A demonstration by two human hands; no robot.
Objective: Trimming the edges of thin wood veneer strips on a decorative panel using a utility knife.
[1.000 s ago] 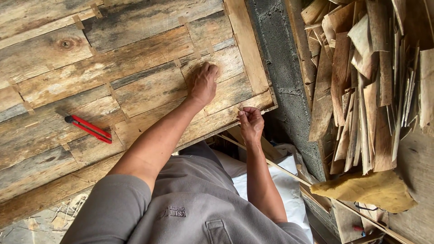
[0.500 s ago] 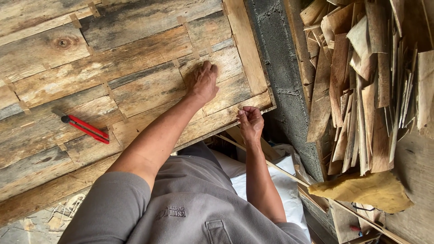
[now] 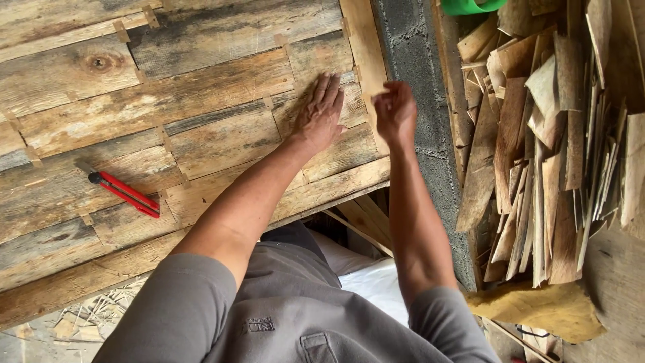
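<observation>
1. The right hand (image 3: 395,113) is now moving up from the near edge to the veneer sheet's (image 3: 201,94) right border, fingers clenched on a small tape piece (image 3: 376,87).
2. The left hand (image 3: 321,114) is pressing flat, fingers released, further up the sheet on the tabletop.
3. The red knife (image 3: 124,191) is lying untouched.

left bare veneer sheet (image 3: 201,81) — open | right — scrap pile (image 3: 544,148) blocks

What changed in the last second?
The right hand moved up from the panel's near edge to its right edge strip, fingers pinched. The left hand slid slightly toward that edge, now flat. The red cutter and veneer scrap pile stayed put.
</observation>
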